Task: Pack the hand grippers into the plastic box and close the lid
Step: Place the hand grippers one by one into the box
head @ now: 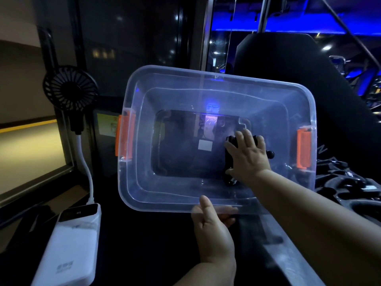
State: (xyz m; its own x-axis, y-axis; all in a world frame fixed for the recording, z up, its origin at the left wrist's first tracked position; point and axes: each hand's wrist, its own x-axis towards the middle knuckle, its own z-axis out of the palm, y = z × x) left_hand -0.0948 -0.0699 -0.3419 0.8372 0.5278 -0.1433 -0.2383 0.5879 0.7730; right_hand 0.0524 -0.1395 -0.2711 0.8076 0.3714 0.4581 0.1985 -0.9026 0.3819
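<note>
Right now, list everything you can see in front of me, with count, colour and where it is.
plastic box: one, clear, centre, lid off
latches: two, orange, one at each short end of the box
hand gripper: one, black, inside the box towards its right end, under the right hand
loose hand grippers: a pile, count unclear, black, right of the box
fan: one, black, far left, on a white bendy neck
power bank: one, white, lower left, the fan's neck runs down to it
left hand: grips the box's near rim
right hand: fingers spread, rests on the hand gripper in the box
</note>
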